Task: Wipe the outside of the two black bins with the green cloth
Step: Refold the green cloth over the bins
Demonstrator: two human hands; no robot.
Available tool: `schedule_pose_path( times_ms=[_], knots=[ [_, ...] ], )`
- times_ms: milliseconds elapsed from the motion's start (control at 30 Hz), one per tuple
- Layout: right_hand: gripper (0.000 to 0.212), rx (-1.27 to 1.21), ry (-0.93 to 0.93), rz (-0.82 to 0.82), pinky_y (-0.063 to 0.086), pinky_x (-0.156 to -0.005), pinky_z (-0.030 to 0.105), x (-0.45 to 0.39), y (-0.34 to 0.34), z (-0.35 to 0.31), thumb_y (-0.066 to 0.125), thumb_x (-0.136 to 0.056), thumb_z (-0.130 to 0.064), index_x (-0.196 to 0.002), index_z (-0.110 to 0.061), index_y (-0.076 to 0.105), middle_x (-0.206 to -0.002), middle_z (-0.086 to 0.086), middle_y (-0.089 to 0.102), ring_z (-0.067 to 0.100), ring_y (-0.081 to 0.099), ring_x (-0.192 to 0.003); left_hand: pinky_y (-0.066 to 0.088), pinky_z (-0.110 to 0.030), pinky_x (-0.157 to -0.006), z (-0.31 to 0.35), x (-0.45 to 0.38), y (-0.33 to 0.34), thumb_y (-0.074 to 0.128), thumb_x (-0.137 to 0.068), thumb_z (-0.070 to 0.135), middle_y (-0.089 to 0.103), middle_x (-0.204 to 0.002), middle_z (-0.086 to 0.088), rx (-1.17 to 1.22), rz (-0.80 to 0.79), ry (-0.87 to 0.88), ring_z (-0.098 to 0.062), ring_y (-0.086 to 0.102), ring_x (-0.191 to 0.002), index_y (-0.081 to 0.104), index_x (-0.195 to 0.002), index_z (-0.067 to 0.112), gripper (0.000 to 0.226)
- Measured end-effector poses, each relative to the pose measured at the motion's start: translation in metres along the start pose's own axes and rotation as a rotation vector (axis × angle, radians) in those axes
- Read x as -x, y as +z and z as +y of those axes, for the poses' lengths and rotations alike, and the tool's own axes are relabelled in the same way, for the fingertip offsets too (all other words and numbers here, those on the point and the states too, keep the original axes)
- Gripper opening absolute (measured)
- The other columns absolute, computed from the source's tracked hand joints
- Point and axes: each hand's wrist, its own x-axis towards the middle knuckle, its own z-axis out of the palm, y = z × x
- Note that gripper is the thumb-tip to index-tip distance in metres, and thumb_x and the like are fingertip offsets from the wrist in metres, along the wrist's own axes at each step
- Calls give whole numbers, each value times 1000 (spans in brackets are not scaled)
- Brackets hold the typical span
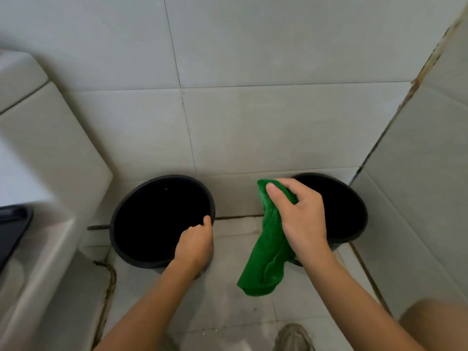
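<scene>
Two hands are at work, and I start with my right hand (302,216): its fingers and thumb are curled round the upper part of the green cloth (266,252), which hangs limp below the fist in loose folds, between the two bins. My left hand (195,245) grips the near right rim of the left black bin (141,252), thumb hooked over the edge; the other fingers are hidden outside the wall. The right black bin (354,211) stands against the corner where the tiled walls (253,59) meet, partly behind my right hand. Both bins sit on the tiled floor (228,307) at its far edge, near each other but apart, mouths up.

I judge the cloth soft and light, so it should be bunched into a pad in the palm to press well. The bins look like thin, light plastic, likely to slide or tip under pressure, so holding the rim while wiping seems right. A white fixture (38,148) stands at the left.
</scene>
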Motion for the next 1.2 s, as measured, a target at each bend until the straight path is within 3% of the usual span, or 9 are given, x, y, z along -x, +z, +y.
schedule_pose_path(
  times_ms=[200, 400, 500, 600, 700, 767, 867, 967, 1200],
  knots=[
    [20, -77, -17, -10, 46, -61, 17, -3, 1, -4, 66, -90, -16, -78, -33, 68, -67, -16, 66, 0, 62, -65, 50, -33, -63, 14, -23, 37, 39, -95, 1, 68, -95, -8, 13, -25, -35, -25, 67, -80, 34, -135, 5, 40],
    [21, -80, -13, -27, 49, -59, 22, -3, 7, -5, 67, -89, -18, -75, -34, 67, -66, -14, 66, 3, 62, -63, 41, -32, -57, 17, -46, 57, 48, -97, 13, 68, -98, -8, -16, -90, -28, -25, 67, -81, 20, -148, 4, 59],
    [18, -30, -5, -27, 52, -62, 27, -4, 7, -1, 66, -89, -21, -75, -33, 68, -68, -12, 67, 5, 63, -65, 48, -38, -75, 4, -43, 40, 45, -101, 35, 62, -119, -15, -60, -303, 105, -31, 63, -103, 17, -149, 6, 63],
    [9, 13, 19, -13, 53, -67, 30, -5, 6, 6, 67, -89, -25, -81, -28, 71, -69, -15, 67, 4, 63, -68, 44, -39, -102, -29, -34, 1, 44, -99, 47, 49, -141, -13, -346, -481, 317, -31, 52, -124, 19, -153, 13, 68],
    [8, 31, 32, -12, 54, -70, 33, -5, 8, 9, 67, -89, -25, -83, -27, 71, -70, -14, 67, 5, 64, -69, 40, -38, -105, -67, -17, -22, 50, -96, 47, 46, -145, -10, -579, -602, 372, -29, 49, -129, 22, -153, 17, 70],
    [6, 29, 31, -17, 54, -70, 34, -4, 9, 10, 68, -89, -24, -84, -25, 72, -72, -13, 67, 6, 64, -70, 42, -38, -104, -91, -8, -23, 51, -98, 33, 50, -141, -10, -697, -665, 392, -29, 51, -126, 32, -149, 15, 58],
    [7, 29, 29, -29, 52, -68, 31, -3, 11, 10, 68, -89, -24, -83, -26, 72, -70, -15, 67, 4, 64, -69, 46, -37, -100, -112, -10, -17, 46, -98, 13, 58, -132, -9, -772, -621, 425, -27, 57, -119, 50, -136, 14, 38],
    [13, 45, 22, -24, 50, -66, 25, -2, 12, 8, 67, -89, -23, -79, -31, 68, -70, -16, 66, 1, 63, -68, 47, -35, -96, -110, -15, -16, 41, -97, 5, 64, -123, -7, -779, -525, 493, -26, 61, -111, 59, -123, 13, 32],
    [12, 43, 17, -34, 52, -65, 29, -2, 12, 10, 67, -89, -22, -80, -29, 69, -68, -14, 66, 4, 63, -66, 48, -33, -91, -80, -19, -8, 44, -101, 27, 67, -117, -4, -593, -390, 528, -22, 63, -107, 61, -123, 16, 30]
  ],
)
